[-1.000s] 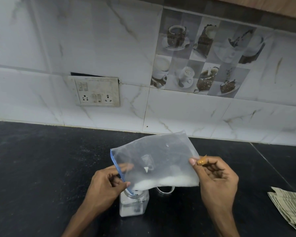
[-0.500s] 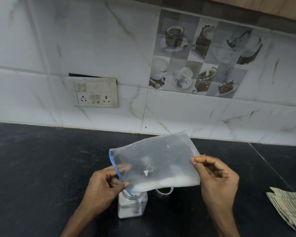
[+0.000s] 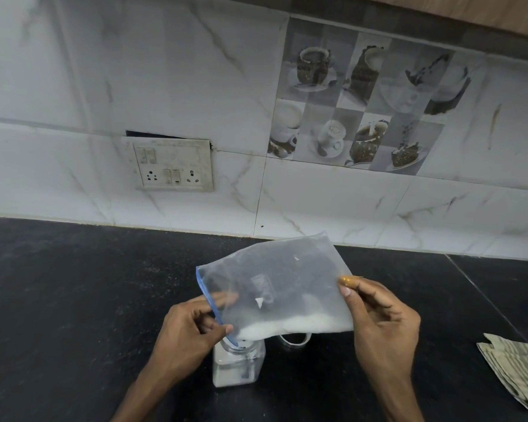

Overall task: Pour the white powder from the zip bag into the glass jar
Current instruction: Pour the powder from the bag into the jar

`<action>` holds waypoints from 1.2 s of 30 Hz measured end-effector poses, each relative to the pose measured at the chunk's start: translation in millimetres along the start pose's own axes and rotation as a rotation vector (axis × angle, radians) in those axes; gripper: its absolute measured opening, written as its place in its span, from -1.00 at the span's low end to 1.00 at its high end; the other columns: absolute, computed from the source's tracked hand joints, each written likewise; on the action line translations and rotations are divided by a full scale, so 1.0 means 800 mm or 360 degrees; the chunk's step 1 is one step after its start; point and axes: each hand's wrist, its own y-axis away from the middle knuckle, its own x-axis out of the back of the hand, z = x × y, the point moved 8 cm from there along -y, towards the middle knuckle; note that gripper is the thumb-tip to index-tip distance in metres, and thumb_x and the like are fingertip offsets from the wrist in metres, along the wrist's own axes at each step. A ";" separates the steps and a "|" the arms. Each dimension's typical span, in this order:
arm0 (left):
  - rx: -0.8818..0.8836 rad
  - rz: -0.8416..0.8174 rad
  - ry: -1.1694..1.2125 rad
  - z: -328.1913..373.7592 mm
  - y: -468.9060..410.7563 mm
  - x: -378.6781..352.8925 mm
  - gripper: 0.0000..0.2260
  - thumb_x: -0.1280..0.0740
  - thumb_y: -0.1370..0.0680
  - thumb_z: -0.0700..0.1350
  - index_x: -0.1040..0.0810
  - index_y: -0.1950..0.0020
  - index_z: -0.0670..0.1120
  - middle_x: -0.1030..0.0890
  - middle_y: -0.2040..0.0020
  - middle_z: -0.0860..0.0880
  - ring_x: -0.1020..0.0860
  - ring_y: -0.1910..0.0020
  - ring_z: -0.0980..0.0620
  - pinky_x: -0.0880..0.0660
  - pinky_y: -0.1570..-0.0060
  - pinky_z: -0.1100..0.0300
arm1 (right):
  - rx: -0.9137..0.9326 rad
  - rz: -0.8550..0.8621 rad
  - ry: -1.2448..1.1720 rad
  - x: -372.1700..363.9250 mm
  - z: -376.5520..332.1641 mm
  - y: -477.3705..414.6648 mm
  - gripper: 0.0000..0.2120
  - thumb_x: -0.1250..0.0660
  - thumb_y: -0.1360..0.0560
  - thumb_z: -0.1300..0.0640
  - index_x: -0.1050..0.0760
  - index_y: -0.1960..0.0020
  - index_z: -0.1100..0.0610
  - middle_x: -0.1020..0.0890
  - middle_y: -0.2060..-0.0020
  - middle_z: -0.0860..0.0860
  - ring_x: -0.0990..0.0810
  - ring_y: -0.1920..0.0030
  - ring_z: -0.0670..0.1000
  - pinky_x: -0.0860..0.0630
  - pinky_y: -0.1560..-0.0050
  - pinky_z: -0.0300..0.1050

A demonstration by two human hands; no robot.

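A clear zip bag with a blue zip edge is held tilted over the counter, its open corner down at the mouth of a small square glass jar. White powder lies along the bag's lower edge. The jar stands on the black counter and holds white powder in its lower part. My left hand pinches the bag's blue zip end just above the jar. My right hand pinches the bag's opposite edge, held a little higher.
A clear round lid lies on the black counter just right of the jar, partly hidden by the bag. A folded striped cloth lies at the right edge. A tiled wall with a switch and socket plate stands behind.
Both hands and the bag have stayed almost in place over the jar. The view has shifted slightly. The powder line in the bag looks about the same.
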 end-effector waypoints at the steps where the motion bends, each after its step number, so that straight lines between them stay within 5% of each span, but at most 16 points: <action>1: -0.0003 0.0000 0.0008 0.001 0.000 0.000 -0.51 -0.57 -0.36 -0.38 -0.71 -0.06 0.18 -0.74 0.05 0.24 -0.57 0.41 0.25 -0.56 0.29 0.39 | -0.0004 0.0015 -0.0003 0.001 0.000 0.000 -0.75 -0.46 -0.40 0.43 -0.68 0.06 0.11 -0.74 0.08 -0.07 -0.71 0.07 -0.16 -0.59 0.06 -0.38; 8: 0.0016 -0.0012 0.0029 0.001 0.000 -0.002 -0.51 -0.57 -0.37 -0.38 -0.71 -0.05 0.20 -0.74 0.10 0.25 -0.57 0.41 0.24 -0.56 0.28 0.38 | 0.0000 0.0055 -0.0005 0.006 0.002 -0.002 -0.73 -0.45 -0.42 0.45 -0.68 0.05 0.12 -0.74 0.09 -0.07 -0.70 0.09 -0.17 -0.59 0.06 -0.38; 12: 0.0010 -0.0029 0.0000 0.004 0.000 -0.004 -0.53 -0.56 -0.37 -0.37 -0.72 -0.08 0.16 -0.70 -0.06 0.30 -0.59 0.40 0.20 -0.59 0.26 0.33 | 0.0012 -0.0004 -0.0016 -0.001 0.001 0.000 -0.75 -0.45 -0.41 0.43 -0.68 0.06 0.11 -0.74 0.09 -0.10 -0.71 0.07 -0.15 -0.59 0.06 -0.38; 27: 0.0025 -0.0019 0.0038 0.002 0.003 -0.002 -0.51 -0.57 -0.37 -0.38 -0.70 -0.07 0.19 -0.74 0.15 0.23 -0.56 0.43 0.26 -0.55 0.28 0.40 | 0.0031 0.0063 -0.0025 0.004 0.000 -0.002 -0.72 -0.45 -0.41 0.47 -0.68 0.06 0.11 -0.74 0.10 -0.07 -0.71 0.10 -0.17 -0.58 0.07 -0.39; 31: 0.0002 -0.0010 0.0002 0.004 0.003 -0.001 -0.50 -0.57 -0.36 -0.37 -0.71 -0.07 0.20 -0.74 0.02 0.21 -0.57 0.43 0.23 -0.57 0.30 0.35 | 0.0045 -0.0010 -0.0009 -0.005 -0.001 0.002 -0.74 -0.46 -0.40 0.45 -0.68 0.06 0.13 -0.74 0.10 -0.06 -0.71 0.09 -0.14 -0.60 0.06 -0.36; 36: -0.0033 0.0000 -0.0046 0.003 0.003 0.001 -0.45 -0.56 -0.36 -0.38 -0.68 -0.05 0.27 -0.74 0.17 0.18 -0.55 0.46 0.25 -0.54 0.32 0.40 | 0.0042 0.0007 -0.0011 -0.003 -0.002 0.000 -0.74 -0.46 -0.39 0.43 -0.68 0.05 0.11 -0.74 0.10 -0.12 -0.71 0.08 -0.16 -0.59 0.06 -0.38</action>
